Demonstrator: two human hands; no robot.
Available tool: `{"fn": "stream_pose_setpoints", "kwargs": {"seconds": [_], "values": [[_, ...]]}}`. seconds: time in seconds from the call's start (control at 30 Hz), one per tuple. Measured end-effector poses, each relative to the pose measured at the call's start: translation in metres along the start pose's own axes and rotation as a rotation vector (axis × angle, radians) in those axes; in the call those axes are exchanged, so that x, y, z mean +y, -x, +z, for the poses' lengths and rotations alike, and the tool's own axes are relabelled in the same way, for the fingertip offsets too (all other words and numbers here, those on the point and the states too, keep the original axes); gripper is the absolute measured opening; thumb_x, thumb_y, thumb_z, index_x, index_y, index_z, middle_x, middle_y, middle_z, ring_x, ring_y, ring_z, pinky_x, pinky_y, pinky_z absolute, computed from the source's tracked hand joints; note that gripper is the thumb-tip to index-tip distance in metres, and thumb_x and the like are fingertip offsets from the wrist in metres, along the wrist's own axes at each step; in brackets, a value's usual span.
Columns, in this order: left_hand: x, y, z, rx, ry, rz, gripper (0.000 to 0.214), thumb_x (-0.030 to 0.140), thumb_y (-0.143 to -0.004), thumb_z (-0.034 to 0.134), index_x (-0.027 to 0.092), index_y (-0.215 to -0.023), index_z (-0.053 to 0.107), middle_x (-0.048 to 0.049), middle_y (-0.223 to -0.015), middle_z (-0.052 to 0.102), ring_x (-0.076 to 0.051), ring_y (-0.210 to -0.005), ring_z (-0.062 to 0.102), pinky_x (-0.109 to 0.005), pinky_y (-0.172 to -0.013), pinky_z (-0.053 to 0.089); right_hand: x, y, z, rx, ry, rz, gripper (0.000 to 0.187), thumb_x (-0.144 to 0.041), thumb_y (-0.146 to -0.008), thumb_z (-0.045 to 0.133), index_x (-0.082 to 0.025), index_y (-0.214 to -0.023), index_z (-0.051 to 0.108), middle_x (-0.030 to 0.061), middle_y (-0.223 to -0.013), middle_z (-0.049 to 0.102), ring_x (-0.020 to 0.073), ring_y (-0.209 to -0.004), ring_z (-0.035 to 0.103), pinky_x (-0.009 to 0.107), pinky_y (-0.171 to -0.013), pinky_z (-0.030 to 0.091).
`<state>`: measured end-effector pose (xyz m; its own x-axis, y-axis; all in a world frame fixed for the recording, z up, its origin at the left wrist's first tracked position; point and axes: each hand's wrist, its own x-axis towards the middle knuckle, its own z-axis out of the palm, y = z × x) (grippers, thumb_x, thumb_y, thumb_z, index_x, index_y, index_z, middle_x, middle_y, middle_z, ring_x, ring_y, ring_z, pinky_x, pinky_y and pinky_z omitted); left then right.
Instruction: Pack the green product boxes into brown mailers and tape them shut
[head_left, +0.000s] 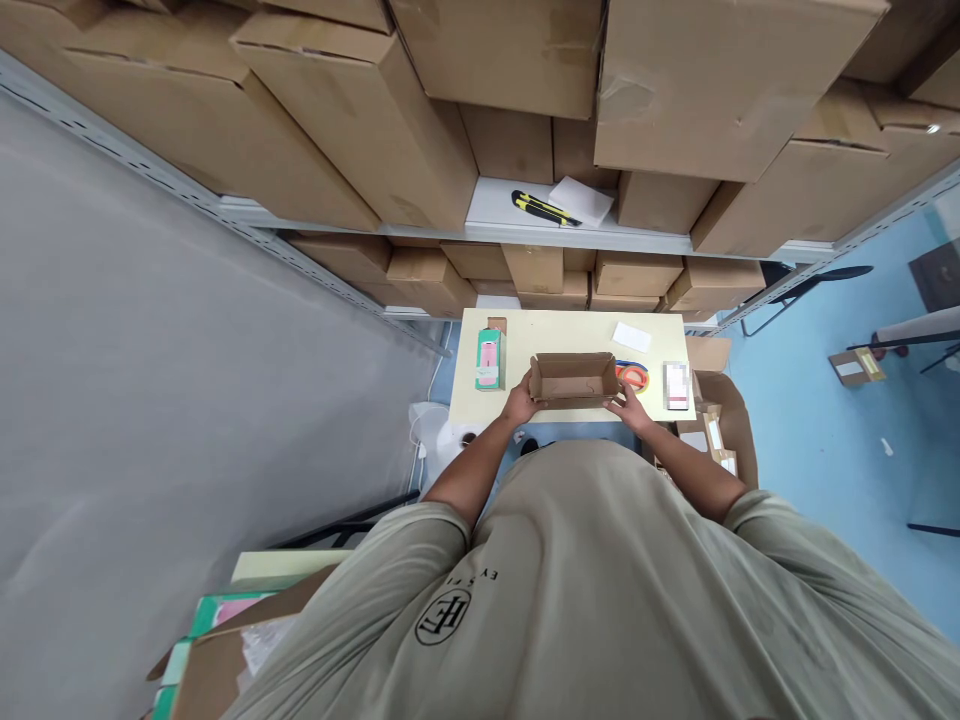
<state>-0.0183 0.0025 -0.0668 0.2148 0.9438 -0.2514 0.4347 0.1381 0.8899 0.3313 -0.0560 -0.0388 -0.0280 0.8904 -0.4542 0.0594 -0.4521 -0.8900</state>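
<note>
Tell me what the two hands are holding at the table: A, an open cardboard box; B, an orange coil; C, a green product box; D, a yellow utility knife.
A. The left hand and right hand hold the open cardboard box by its two ends.

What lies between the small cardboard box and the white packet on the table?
The head view shows an orange-and-blue coil between the cardboard box and the white packet.
</note>
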Motion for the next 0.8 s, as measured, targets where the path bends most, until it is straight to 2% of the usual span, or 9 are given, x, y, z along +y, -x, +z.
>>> {"fn": "stream_pose_setpoints", "kwargs": {"seconds": [0.07, 0.17, 0.33, 0.47, 0.53, 0.6, 0.7, 0.8], "values": [[0.0, 0.003, -0.001, 0.016, 0.019, -0.039, 0.118, 0.031, -0.069, 0.094, 0.021, -0.175, 0.044, -0.0108, -0.134, 0.081, -0.034, -0.121, 0.077, -0.05, -0.112, 0.06, -0.003, 0.005, 0.0, 0.007, -0.004, 0.025, 0.117, -0.061, -0.071, 0.097, -0.04, -0.172, 0.042, 0.0125, -0.177, 0.048, 0.0364, -0.156, 0.057, 0.062, -0.135, 0.041], [0.004, 0.007, 0.001, 0.033, 0.064, -0.049, 0.116, 0.033, -0.064, 0.098, 0.02, -0.169, 0.05, -0.0118, -0.134, 0.08, -0.033, -0.12, 0.076, -0.049, -0.11, 0.061, -0.009, 0.011, 0.001, 0.021, -0.016, 0.043, 0.117, -0.063, -0.071, 0.096, -0.036, -0.172, 0.044, 0.0159, -0.177, 0.049, 0.0364, -0.15, 0.063, 0.063, -0.132, 0.044], [0.011, 0.014, 0.003, -0.016, 0.221, -0.065, 0.139, 0.049, -0.056, 0.107, 0.023, -0.176, 0.04, -0.0173, -0.148, 0.072, -0.034, -0.124, 0.075, -0.053, -0.11, 0.061, -0.017, 0.017, -0.002, 0.029, -0.027, 0.058, 0.11, -0.065, -0.073, 0.095, -0.035, -0.168, 0.05, 0.0177, -0.175, 0.051, 0.0342, -0.145, 0.066, 0.059, -0.127, 0.05], [0.012, 0.02, -0.014, 0.026, 0.174, 0.036, 0.14, 0.058, -0.062, 0.105, 0.025, -0.179, 0.036, -0.022, -0.164, 0.059, -0.039, -0.144, 0.065, -0.058, -0.12, 0.054, -0.02, 0.021, -0.007, 0.084, -0.073, 0.093, 0.094, -0.07, -0.081, 0.087, -0.037, -0.163, 0.055, 0.0134, -0.169, 0.058, 0.0318, -0.147, 0.065, 0.057, -0.125, 0.052], [0.012, 0.02, -0.03, 0.103, 0.098, 0.085, 0.128, 0.06, -0.071, 0.098, 0.022, -0.177, 0.038, -0.0226, -0.161, 0.061, -0.04, -0.145, 0.063, -0.058, -0.122, 0.052, -0.02, 0.023, -0.01, 0.108, -0.095, 0.118, 0.085, -0.072, -0.085, 0.083, -0.039, -0.16, 0.058, 0.0109, -0.164, 0.062, 0.0309, -0.145, 0.067, 0.057, -0.124, 0.054], [0.011, 0.016, -0.047, 0.253, 0.018, 0.077, 0.111, 0.057, -0.083, 0.09, 0.017, -0.173, 0.041, -0.0236, -0.156, 0.064, -0.039, -0.145, 0.064, -0.056, -0.123, 0.051, -0.019, 0.027, -0.012, 0.125, -0.103, 0.142, 0.081, -0.072, -0.087, 0.081, -0.039, -0.157, 0.06, 0.0097, -0.158, 0.066, 0.0305, -0.141, 0.069, 0.057, -0.123, 0.055], [0.012, 0.004, -0.072, 0.55, -0.128, -0.079, 0.09, 0.046, -0.091, 0.083, 0.009, -0.165, 0.047, -0.0273, -0.154, 0.062, -0.04, -0.15, 0.059, -0.055, -0.13, 0.044, -0.016, 0.034, -0.014, 0.151, -0.096, 0.171, 0.078, -0.071, -0.088, 0.081, -0.037, -0.155, 0.062, 0.01, -0.152, 0.07, 0.03, -0.136, 0.072, 0.056, -0.121, 0.057], [0.013, -0.011, -0.085, 0.706, -0.202, -0.275, 0.083, 0.039, -0.092, 0.082, 0.004, -0.16, 0.049, -0.0326, -0.159, 0.055, -0.045, -0.154, 0.053, -0.056, -0.134, 0.037, -0.013, 0.04, -0.014, 0.193, -0.081, 0.219, 0.077, -0.071, -0.088, 0.079, -0.035, -0.154, 0.062, 0.0112, -0.148, 0.072, 0.0297, -0.131, 0.074, 0.054, -0.117, 0.06]]}}
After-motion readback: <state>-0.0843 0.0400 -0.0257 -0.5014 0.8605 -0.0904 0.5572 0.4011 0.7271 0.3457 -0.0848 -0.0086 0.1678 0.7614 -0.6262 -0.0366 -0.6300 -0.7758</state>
